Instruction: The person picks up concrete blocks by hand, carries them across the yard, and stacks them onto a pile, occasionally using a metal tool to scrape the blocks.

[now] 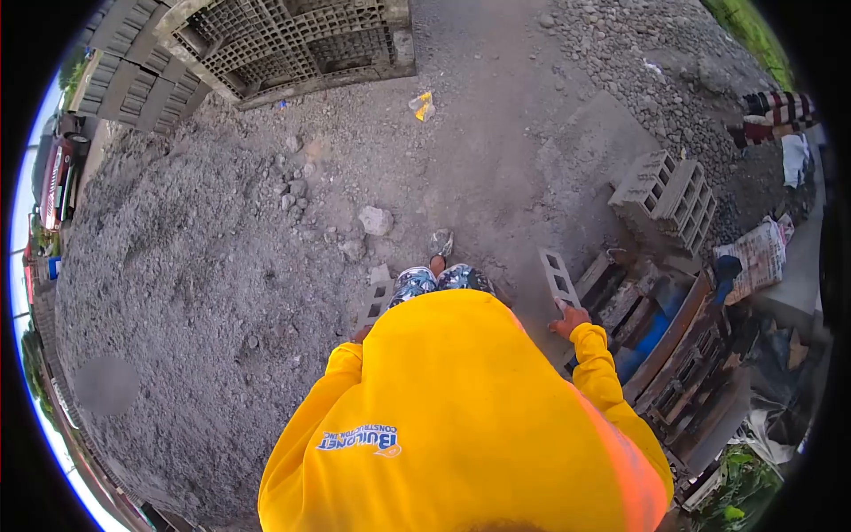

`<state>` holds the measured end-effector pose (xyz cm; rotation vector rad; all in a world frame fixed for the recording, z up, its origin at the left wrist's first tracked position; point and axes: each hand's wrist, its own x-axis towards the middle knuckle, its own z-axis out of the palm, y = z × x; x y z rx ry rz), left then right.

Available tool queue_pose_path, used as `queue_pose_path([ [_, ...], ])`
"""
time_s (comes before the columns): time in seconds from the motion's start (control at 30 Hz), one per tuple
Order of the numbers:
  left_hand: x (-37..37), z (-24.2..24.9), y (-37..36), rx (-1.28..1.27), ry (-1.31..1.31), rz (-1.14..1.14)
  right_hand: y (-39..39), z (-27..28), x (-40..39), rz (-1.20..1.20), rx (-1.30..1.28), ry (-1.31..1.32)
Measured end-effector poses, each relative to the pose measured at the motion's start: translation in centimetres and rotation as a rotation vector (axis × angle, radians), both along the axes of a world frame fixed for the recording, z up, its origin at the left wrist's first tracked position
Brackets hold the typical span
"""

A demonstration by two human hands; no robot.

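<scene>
My right hand (569, 321) is closed on the near end of a grey hollow concrete block (558, 273), held out at my right side. A second hollow concrete block (375, 300) hangs at my left side. Only a small part of my left hand (363, 333) shows beside its near end, and the fingers are mostly covered by my yellow sleeve. That hand appears to grip the block. Between the two blocks are my knees in patterned shorts (436, 280) and one foot (441, 241) on the gravel ground.
Stacked hollow blocks (669, 199) stand at the right, near wooden pallets and planks (678, 355) and a sack (758, 257). A gravel mound (177, 293) rises at the left. A plastic pallet (292, 44) and more blocks (137, 66) are ahead. Loose stones (376, 221) lie before me.
</scene>
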<state>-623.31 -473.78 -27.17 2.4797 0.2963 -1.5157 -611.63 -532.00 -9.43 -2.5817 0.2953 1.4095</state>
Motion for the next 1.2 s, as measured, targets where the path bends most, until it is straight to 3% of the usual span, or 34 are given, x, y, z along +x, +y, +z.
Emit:
queue_pose_path([
  [0.13,13.1,0.1,-0.8,0.014,0.002,-0.063,-0.8,-2.1,7.1,-0.071,0.018,-0.031],
  [0.3,33.8,6.6,-6.2,0.131,0.121,-0.105,-3.3,-5.1,18.5,-0.179,0.074,-0.006],
  [0.53,61.5,7.3,-13.4,0.165,0.041,-0.093,-10.2,-13.7,37.7,-0.287,0.086,0.080],
  [0.67,75.5,4.8,-15.6,0.092,0.014,-0.086,-14.9,-15.7,48.2,-0.354,0.075,0.077],
  [0.7,80.0,8.4,-18.5,0.078,0.053,-0.055,-16.0,-16.1,50.9,-0.363,0.065,0.074],
  [0.8,89.6,6.0,-22.0,0.045,-0.064,-0.122,-19.4,-17.1,58.5,-0.378,0.048,0.047],
  [0.93,103.1,2.5,-27.3,-0.047,-0.093,-0.048,-23.1,-15.4,71.9,-0.406,0.059,0.027],
  [1.13,127.0,-4.5,-35.1,-0.050,0.042,-0.047,-27.9,-16.6,97.0,-0.401,0.010,-0.075],
  [1.2,134.7,-6.5,-38.1,-0.045,-0.034,-0.046,-30.0,-17.2,106.4,-0.371,-0.011,-0.052],
])
